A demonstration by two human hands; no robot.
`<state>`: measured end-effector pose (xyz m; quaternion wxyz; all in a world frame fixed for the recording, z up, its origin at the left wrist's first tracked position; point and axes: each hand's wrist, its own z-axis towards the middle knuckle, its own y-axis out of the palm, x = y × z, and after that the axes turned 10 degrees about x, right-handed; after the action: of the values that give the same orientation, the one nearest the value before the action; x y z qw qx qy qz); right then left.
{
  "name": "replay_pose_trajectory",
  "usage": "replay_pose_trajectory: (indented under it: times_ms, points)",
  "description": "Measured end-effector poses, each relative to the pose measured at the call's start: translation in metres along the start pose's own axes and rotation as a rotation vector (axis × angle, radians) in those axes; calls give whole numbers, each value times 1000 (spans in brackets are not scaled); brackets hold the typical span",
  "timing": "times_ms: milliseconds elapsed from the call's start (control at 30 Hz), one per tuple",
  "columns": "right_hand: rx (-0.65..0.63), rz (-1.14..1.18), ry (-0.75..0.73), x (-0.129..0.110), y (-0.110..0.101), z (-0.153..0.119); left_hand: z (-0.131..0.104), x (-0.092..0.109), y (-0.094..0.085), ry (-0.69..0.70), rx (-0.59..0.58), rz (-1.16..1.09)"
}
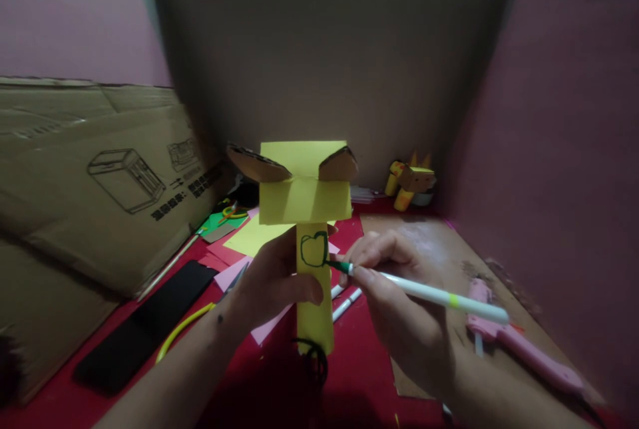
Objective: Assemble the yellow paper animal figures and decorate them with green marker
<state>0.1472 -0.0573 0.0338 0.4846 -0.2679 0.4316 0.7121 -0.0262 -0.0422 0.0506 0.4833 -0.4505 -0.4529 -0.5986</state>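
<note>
My left hand (279,283) is closed round the yellow body of a paper and cardboard animal figure (314,322), held upright in front of me. The figure has a folded yellow head, two brown cardboard ears and a black string at its lower end. In my right hand (399,296) a white marker (424,290) with a green tip is pinched between thumb and fingers. Its tip meets the body at the right edge of a green rounded outline drawn just below the head.
A black phone (144,326) and yellow-handled scissors (184,330) lie on the red tabletop at left. Coloured paper (259,239) is behind my left hand. At right, a pink glue gun (524,346) rests on cardboard (414,243). Another animal figure (417,179) stands behind; a carton (74,216) leans left.
</note>
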Motion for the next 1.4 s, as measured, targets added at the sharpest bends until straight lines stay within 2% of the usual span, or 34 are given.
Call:
replay_pose_trajectory:
  times_ms: [200,500,700,833,900,1000,1067,1233,1300,1400]
  points:
    - [-12,-53,-40,-8,4,-2,0,0,0,15,-43,-26]
    - [-47,-37,-31,-6,4,-4,4,-14,-6,63,-47,-21]
    - [-34,-58,-52,-12,4,-5,3,-7,-6,21,-24,5]
    - [-45,1,-53,-13,4,-5,3,-6,-6,14,-61,-22]
    - [7,-22,-92,-10,5,-3,5,-9,-7,25,-68,-39]
    - [192,-112,-141,-3,4,0,7,-12,-8,36,-38,-78]
    - [230,-154,-117,-1,3,-1,6,-11,-6,28,-27,-101]
    - [-18,-225,-11,4,2,-18,1,-2,4,61,30,-23]
    - [-24,-227,-10,7,3,-23,0,-2,8,87,45,24]
    - [38,-211,-9,9,6,-24,1,-4,14,92,97,48]
